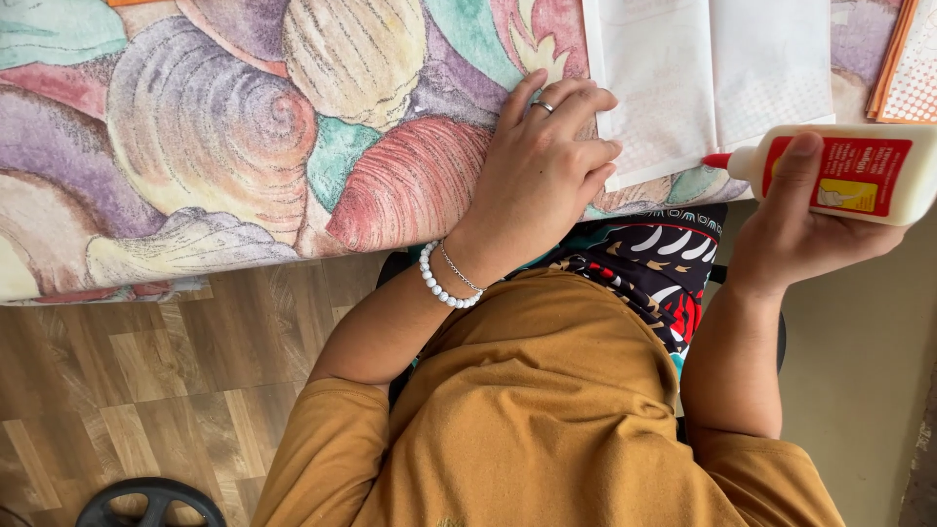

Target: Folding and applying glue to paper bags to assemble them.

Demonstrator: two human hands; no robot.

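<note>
My left hand (542, 156) lies flat on the table's edge, fingers apart, fingertips touching the left edge of a folded white paper (717, 73). It wears a ring, a white bead bracelet and a thin chain. My right hand (795, 229) grips a white glue bottle (859, 174) with a red label and a red nozzle. The bottle is held sideways, its nozzle pointing left at the paper's lower right corner, just off the table's edge.
A tablecloth (215, 127) printed with large shells covers the table. Orange dotted paper (903, 59) lies at the top right. A dark patterned fabric (654, 268) sits on my lap under the table's edge. Wood-look floor (146, 361) and a black round object (151, 503) are lower left.
</note>
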